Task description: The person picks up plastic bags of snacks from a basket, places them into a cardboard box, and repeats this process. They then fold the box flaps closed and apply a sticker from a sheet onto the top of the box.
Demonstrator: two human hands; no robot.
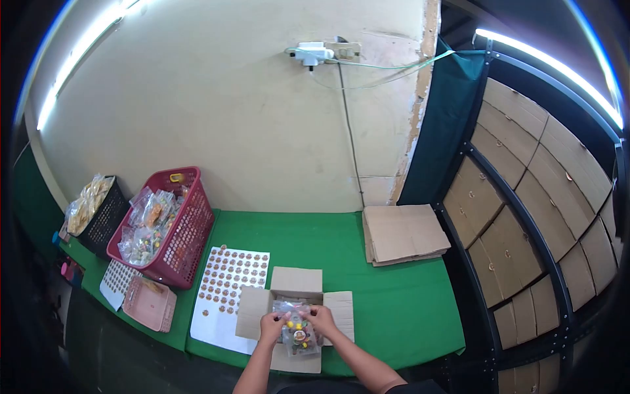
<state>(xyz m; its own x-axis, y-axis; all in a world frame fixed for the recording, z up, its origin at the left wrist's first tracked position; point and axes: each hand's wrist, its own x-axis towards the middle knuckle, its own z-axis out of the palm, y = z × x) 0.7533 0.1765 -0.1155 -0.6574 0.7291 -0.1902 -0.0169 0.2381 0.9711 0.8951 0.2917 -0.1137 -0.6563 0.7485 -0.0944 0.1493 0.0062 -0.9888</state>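
Note:
Both my hands are over an open cardboard box [296, 281] whose flaps are spread out. My left hand [272, 325] pinches the upper left corner of a clear plastic packet [300, 335]. The packet's upper right corner is between the fingers of my right hand [321, 320]. Small yellow, red and dark pieces show through the plastic, and a round sticker is on its front. More clear plastic shows inside the box behind the packet. Left of the box lies a white sheet [220, 325] with rows of round stickers.
A red basket [190, 246] of filled packets stands at the left, beside a black basket [105, 226]. A pink tray [149, 322] sits in front. Flattened cardboard [403, 230] is stacked at the back right. Shelves of boxes [505, 253] rise at the right.

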